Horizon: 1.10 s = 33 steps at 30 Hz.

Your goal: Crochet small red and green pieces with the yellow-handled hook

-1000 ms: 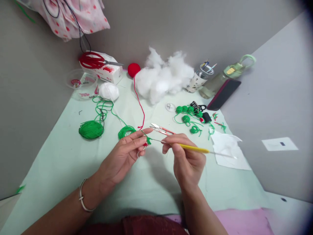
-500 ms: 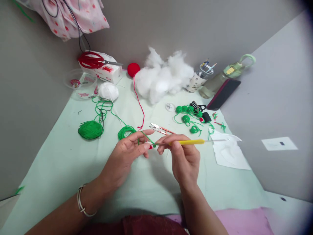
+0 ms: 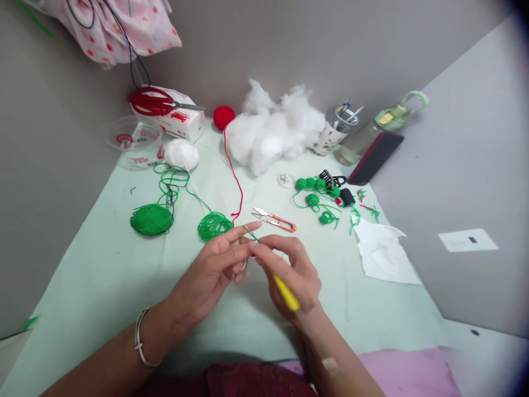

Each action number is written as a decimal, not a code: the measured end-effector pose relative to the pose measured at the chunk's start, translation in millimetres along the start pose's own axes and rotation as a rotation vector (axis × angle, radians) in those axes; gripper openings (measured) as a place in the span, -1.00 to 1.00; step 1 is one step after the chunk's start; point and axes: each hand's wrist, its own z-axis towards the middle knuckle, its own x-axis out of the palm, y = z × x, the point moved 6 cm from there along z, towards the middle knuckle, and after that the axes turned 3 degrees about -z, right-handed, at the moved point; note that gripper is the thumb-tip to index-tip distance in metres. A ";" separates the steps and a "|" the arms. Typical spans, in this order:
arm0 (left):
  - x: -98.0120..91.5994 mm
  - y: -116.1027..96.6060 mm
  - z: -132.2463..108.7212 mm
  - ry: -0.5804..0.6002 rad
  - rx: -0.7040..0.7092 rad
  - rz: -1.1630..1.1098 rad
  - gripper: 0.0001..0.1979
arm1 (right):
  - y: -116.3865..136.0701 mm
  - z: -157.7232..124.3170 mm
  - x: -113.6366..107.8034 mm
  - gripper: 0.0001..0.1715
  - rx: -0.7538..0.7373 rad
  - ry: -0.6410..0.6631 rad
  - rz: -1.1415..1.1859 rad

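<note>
My left hand (image 3: pixel 217 264) pinches a small crochet piece between thumb and fingers; it is almost wholly hidden now. A green yarn strand (image 3: pixel 250 234) runs over its raised index finger. My right hand (image 3: pixel 295 270) is closed around a crochet hook (image 3: pixel 286 292) with a yellow handle, which slants down toward my wrist. Its fingertips meet those of my left hand, and the hook's tip is hidden. A loose coil of green yarn (image 3: pixel 214 226) lies just behind my left hand. Small thread snips (image 3: pixel 275 219) with orange handles rest beyond my fingers.
Behind stand white stuffing (image 3: pixel 276 129), a red yarn ball (image 3: pixel 223 118), a white yarn ball (image 3: pixel 182 154) and red scissors (image 3: pixel 155 102) on a box. Green yarn (image 3: pixel 151 219) lies left. Crocheted green balls (image 3: pixel 313 199), a phone (image 3: pixel 375 159), a bottle (image 3: pixel 363 135) and paper (image 3: pixel 384 251) are right.
My right hand has moved left against my left fingertips. The hook has swung from lying level to slanting down toward my wrist. The red and white piece is now covered.
</note>
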 end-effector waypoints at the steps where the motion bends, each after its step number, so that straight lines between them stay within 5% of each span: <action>1: -0.7 -0.4 0.4 0.006 -0.023 -0.028 -0.59 | -5.3 1.2 -3.2 -0.67 0.086 -0.050 0.106; 4: -3.3 -4.7 1.5 0.009 -0.005 -0.031 -0.64 | -21.2 5.0 -4.7 -0.76 0.308 -0.155 0.415; 7: -1.6 -5.3 1.3 0.034 0.032 0.038 -0.63 | -25.4 9.6 3.3 -0.78 0.363 -0.118 0.530; 12: -1.8 -5.6 0.3 -0.018 0.123 0.098 -0.59 | -15.2 4.4 6.1 -0.69 0.204 -0.068 0.278; 16: -1.7 0.5 3.1 0.022 -0.011 -0.025 -0.67 | -8.7 -0.9 5.3 -0.59 0.062 -0.003 0.103; 22: -6.3 -4.0 6.1 -0.005 0.027 -0.066 -0.76 | -33.3 6.3 -0.6 -0.78 0.415 -0.134 0.567; 33: -0.4 -9.4 0.4 0.016 0.091 0.151 -0.70 | -41.0 2.2 6.5 -0.75 0.543 -0.068 0.786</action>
